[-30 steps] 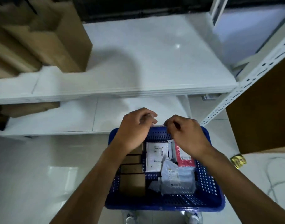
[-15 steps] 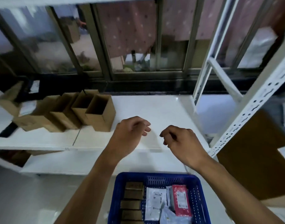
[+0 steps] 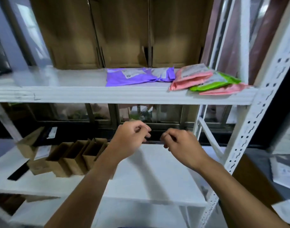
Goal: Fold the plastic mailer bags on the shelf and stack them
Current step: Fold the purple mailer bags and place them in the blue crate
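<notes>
Both hands hold nothing; the left hand (image 3: 131, 139) and right hand (image 3: 182, 145) hang side by side in the air, fingers loosely curled, thumbs near forefingers, close together but apart; below them lies the white middle shelf (image 3: 157, 170), with open brown boxes (image 3: 72, 158) in a row at its left; the bags lie on the upper shelf (image 3: 91, 94), well above the hands: a purple bag (image 3: 134, 77) flat at the centre; to its right a pink bag (image 3: 190, 76) overlapping a green bag (image 3: 218, 83), with another pink one (image 3: 226, 90) under them at the shelf's edge; flat cardboard (image 3: 124, 38) stands behind.
</notes>
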Tool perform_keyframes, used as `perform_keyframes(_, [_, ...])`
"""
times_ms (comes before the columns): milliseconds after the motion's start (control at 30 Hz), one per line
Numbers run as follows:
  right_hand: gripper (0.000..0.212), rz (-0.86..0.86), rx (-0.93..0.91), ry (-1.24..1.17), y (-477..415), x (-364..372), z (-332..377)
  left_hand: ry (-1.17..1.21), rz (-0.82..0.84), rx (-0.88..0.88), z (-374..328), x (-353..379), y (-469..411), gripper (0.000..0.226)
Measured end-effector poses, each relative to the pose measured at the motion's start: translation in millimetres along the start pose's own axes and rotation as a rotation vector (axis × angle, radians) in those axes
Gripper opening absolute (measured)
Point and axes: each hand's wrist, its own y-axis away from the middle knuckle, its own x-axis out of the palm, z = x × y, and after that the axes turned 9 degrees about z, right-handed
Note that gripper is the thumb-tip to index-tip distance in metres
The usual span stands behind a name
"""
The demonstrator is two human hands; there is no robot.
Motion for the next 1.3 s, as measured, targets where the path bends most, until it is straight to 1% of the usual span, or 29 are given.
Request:
perform_keyframes(67, [0.049,-0.031,-0.039,0.032,-6.5,-15.2,11.3,-0.002,-0.02,0.019,-16.3,-10.8,-5.5,0.021])
perform_keyframes(133, [0.051,-0.057,-0.08,0.062,-12.7,-32.3,24.2,-0.015,-0.032,0.038,-36.7,-25.6,-8.9,0.021])
perform_keyframes(300, [0.034,-0.083,-0.118,0.167,-27.5,-69.5,55.7,-0.036,-0.028,0.069,-79.8,-58.5,-14.3,0.019])
perform_keyframes(433, [0.034,-0.071,-0.143,0.225,-40.5,-90.5,72.8,-0.07,-0.062,0.077,-103.2,-73.0,-21.3,0.02])
perform_keyframes(600, [0.031,-0.059,-0.194,0.344,-54.7,-111.1,94.6,-0.191,-0.09,0.1,-116.2,-93.9,-41.5,0.02])
perform_keyframes(700, [0.031,-0.079,-0.225,0.356,-70.0,-116.4,102.5,-0.217,-0.143,0.13,-110.3,-108.1,-60.0,0.019])
perform_keyframes(867, [0.027,-0.071,-0.226,0.3,-100.1,-110.7,110.0,-0.457,-0.222,0.161,-80.3,-124.5,-84.0,0.023])
perform_keyframes(933, [0.034,-0.019,-0.157,0.31,-111.7,-106.3,111.5,-0.507,-0.232,0.131,-65.9,-130.9,-92.3,0.026])
perform_keyframes(1000, [0.041,0.052,-0.117,0.341,-122.2,-100.8,112.0,-0.533,-0.206,0.064,-50.8,-141.4,-100.3,0.028])
perform_keyframes(1133, [0.045,0.177,-0.142,0.372,-139.7,-84.1,107.6,-0.579,-0.162,-0.049,-22.8,-170.1,-109.0,0.034])
perform_keyframes(1233, [0.042,0.176,-0.157,0.394,-149.1,-69.4,106.5,-0.577,-0.171,-0.081,-10.0,-188.1,-113.1,0.034])
perform_keyframes(1300, [0.041,0.152,-0.193,0.396,-153.6,-57.7,111.5,-0.577,-0.175,-0.066,-6.6,-194.6,-115.1,0.033])
